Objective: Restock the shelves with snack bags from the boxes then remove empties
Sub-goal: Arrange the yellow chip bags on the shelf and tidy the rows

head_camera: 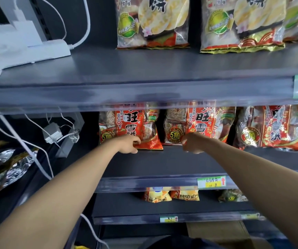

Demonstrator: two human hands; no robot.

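Shelving of dark grey metal fills the view, each deck edged with a clear plastic price rail. On the middle shelf three glossy red snack bags stand upright in a row, set well back from the rail.

Left grip: closed, fingers and thumb pinching the crimped bottom seam of the left red bag. The bag rises directly above and behind the knuckles, its base on the deck.

Right grip: fingers curled tight at the lower left corner of the middle red bag, apparently pinching its bottom edge. The bag stands just behind the grip; the exact contact is hidden by the knuckles.

The third red bag stands to the right, untouched, apart from both grips. All three are crinkled film with clear windows showing pale crackers.

The upper shelf carries pale cracker bags with gold seams and, at the left, a white plastic power strip with white cables. A crumpled silver foil bag lies at the far left. Small yellow bags sit on the lower shelf. A green and yellow price label is on the middle rail.
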